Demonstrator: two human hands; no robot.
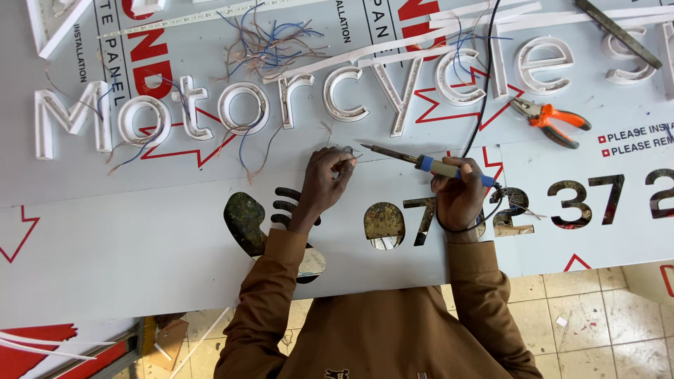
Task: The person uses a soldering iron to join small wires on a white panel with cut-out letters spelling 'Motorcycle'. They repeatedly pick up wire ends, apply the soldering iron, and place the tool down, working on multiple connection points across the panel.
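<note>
My right hand point(460, 193) grips a soldering iron point(421, 163) by its blue and tan handle, its metal tip pointing left toward my left hand. My left hand point(326, 177) pinches the ends of thin wires point(349, 151) between thumb and fingers, just left of the iron's tip. Both hands rest on a large white sign panel point(140, 238) with cut-out digits and a phone symbol. The iron's black cord point(484, 77) runs up across the panel. Both sleeves are brown.
White channel letters point(242, 107) with trailing wires lie in a row across the panel behind my hands. Orange-handled pliers point(554, 119) sit at the right. A tangle of loose wires point(270, 45) and white strips lie at the back. Tiled floor point(604, 323) shows at lower right.
</note>
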